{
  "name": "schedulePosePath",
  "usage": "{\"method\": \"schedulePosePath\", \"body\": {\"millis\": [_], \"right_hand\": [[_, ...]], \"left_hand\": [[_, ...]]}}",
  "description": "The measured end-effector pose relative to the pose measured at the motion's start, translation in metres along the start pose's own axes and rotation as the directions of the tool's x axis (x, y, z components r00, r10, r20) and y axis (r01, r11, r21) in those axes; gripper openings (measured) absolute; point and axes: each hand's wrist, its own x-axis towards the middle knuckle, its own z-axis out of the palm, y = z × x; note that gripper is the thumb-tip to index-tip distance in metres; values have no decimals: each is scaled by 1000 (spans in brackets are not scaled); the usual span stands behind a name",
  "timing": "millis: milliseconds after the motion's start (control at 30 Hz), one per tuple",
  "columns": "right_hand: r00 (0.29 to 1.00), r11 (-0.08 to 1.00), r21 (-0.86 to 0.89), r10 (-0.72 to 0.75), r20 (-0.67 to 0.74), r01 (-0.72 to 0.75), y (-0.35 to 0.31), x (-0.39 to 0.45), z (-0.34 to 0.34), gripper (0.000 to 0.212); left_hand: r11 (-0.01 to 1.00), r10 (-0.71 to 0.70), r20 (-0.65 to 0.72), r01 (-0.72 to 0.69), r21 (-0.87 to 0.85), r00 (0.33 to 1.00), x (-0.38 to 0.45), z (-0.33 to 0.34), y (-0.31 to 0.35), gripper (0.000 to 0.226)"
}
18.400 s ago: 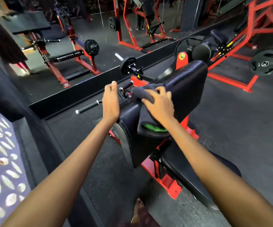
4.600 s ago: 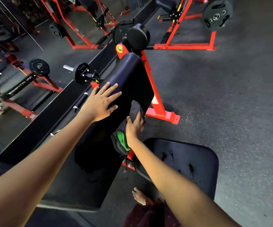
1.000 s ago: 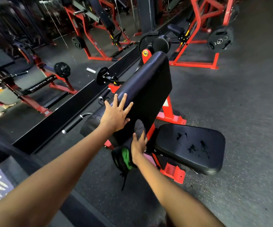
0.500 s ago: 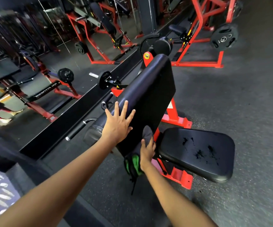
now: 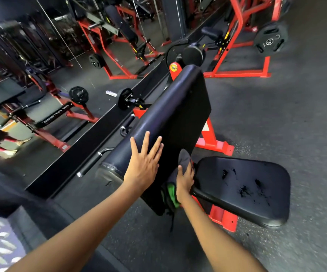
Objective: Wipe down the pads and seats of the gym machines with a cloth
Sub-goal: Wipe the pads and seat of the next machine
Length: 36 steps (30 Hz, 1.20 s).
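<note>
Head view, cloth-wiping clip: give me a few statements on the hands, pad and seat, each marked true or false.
1. The left hand lies flat on the slanted pad, fingers spread. True.
2. The right hand is empty. False: it holds the dark cloth against the pad's lower edge.
3. The seat shows dark torn patches. True.
4. The cloth is spread on the seat. False: it is at the pad, beside the seat.
5. The machine frame is blue. False: red.

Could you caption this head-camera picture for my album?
Left hand flat on the arm pad, right hand wiping it with a cloth.
</note>
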Motion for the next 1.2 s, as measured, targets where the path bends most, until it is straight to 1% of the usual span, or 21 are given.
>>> {"method": "schedulePosePath", "body": {"millis": [67, 100, 167, 200, 233, 267, 300, 333, 367, 400, 433, 467, 533, 633, 733, 833, 867, 933, 1067, 1133, 1200], "right_hand": [[1000, 1000, 16, 8, -4, -8, -8, 25, -7, 55], [1000, 1000, 18, -12, -11, 13, -8, 26, -6, 55], [993, 993, 8, -115, -35, 115, 9, 8, 2, 56], [983, 983, 34, -178, -38, 179, 20, -11, 7, 60], [974, 971, 75, -225, -27, 226, 32, -33, 10, 69], [973, 969, 89, -231, -13, 232, 49, -50, 16, 80], [975, 971, 90, -222, -4, 222, 61, -56, 19, 87], [977, 972, 106, -212, 5, 210, 64, -54, 18, 88], [979, 970, 135, -205, 20, 200, 57, -42, 16, 84], [984, 973, 152, -180, 19, 175, 47, -24, 14, 72], [988, 979, 133, -154, 0, 153, 36, 1, 12, 59], [990, 986, 96, -135, -34, 138, 25, 31, 11, 54], [995, 995, 32, -95, -36, 96, 1, 87, 4, 53], [992, 993, 17, -118, -47, 119, -15, 127, -2, 54], [981, 984, 41, -170, -94, 175, -2, 93, 4, 52], [974, 970, 102, -216, -76, 223, 33, 26, 13, 51], [972, 964, 128, -223, -77, 232, 41, 17, 14, 51], [976, 966, 143, -206, -73, 214, 36, 32, 13, 50], [991, 990, 61, -124, -46, 127, 0, 94, -1, 53], [992, 993, 35, -113, -48, 115, -6, 96, -4, 53], [988, 988, 38, -151, -29, 152, 2, 71, -4, 54]], "left_hand": [[999, -5, 10, 4, 34, 1000, 9, 0, 10, 68], [999, -2, 14, 1, 44, 1000, 13, -1, 13, 68], [999, 26, 29, -27, 42, 999, 23, -3, 21, 66], [999, 38, 32, -39, 34, 999, 29, -4, 24, 65], [999, 46, 37, -47, 23, 998, 32, -4, 28, 65], [999, 52, 39, -53, 11, 998, 35, -5, 31, 65], [998, 61, 39, -61, -1, 997, 39, -4, 34, 65], [998, 69, 34, -69, -10, 997, 40, -3, 36, 67], [997, 79, 35, -79, -17, 996, 43, -2, 39, 68], [996, 84, 38, -83, -22, 996, 43, -1, 40, 69], [996, 84, 33, -83, -23, 996, 44, -1, 40, 69], [996, 82, 26, -82, -18, 996, 45, 1, 40, 67], [997, 76, 2, -76, -28, 997, 44, 3, 41, 65], [994, 103, -15, -103, -24, 995, 41, 6, 41, 65], [992, 128, -1, -128, -20, 992, 43, 5, 43, 64], [986, 159, 57, -161, 32, 986, 47, 9, 50, 63], [987, 155, 72, -158, 40, 985, 48, 11, 53, 64], [990, 138, 88, -141, 27, 986, 49, 13, 57, 66], [990, 131, 79, -135, 36, 988, 48, 13, 57, 70], [990, 136, 73, -138, 21, 988, 48, 15, 59, 70], [989, 129, 22, -127, -73, 991, 48, 20, 62, 70]]}}
